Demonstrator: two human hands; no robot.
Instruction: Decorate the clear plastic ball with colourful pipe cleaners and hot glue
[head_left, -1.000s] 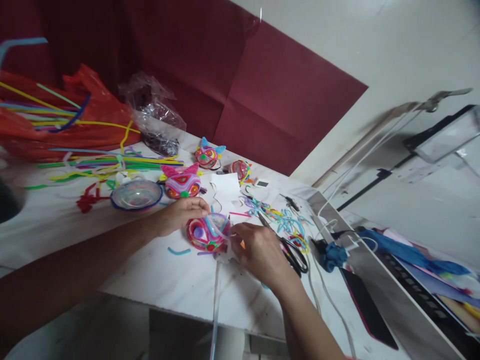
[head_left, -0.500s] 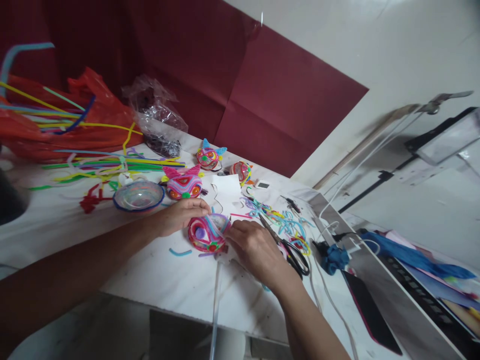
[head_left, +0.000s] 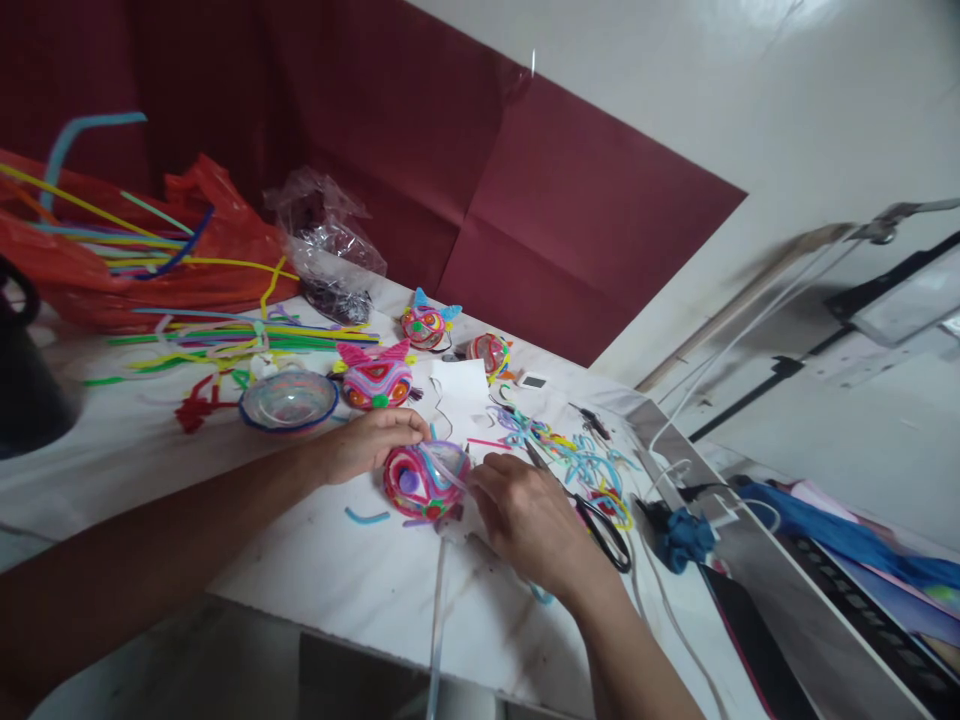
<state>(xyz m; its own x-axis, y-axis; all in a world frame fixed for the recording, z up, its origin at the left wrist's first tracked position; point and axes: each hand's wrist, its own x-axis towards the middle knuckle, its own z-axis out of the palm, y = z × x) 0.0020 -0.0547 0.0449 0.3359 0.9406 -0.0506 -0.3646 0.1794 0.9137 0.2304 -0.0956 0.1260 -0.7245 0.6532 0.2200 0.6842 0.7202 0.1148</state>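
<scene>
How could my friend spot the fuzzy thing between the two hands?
On the white table, look toward the front edge, between the left hand and right hand. The fuzzy pink piece there has a round purple spot, while the pink-eared mask behind it has orange eyes.

Left hand is holding its fingers together, slightly bent, facing the right hand. Right hand is showing its back, holding curled fingers leftward.

Pink rounded fuzzy-stem ornament, near: curved bands — pink, red, lilac, blue. Crumpled red plastic bag, far left: plain.
</scene>
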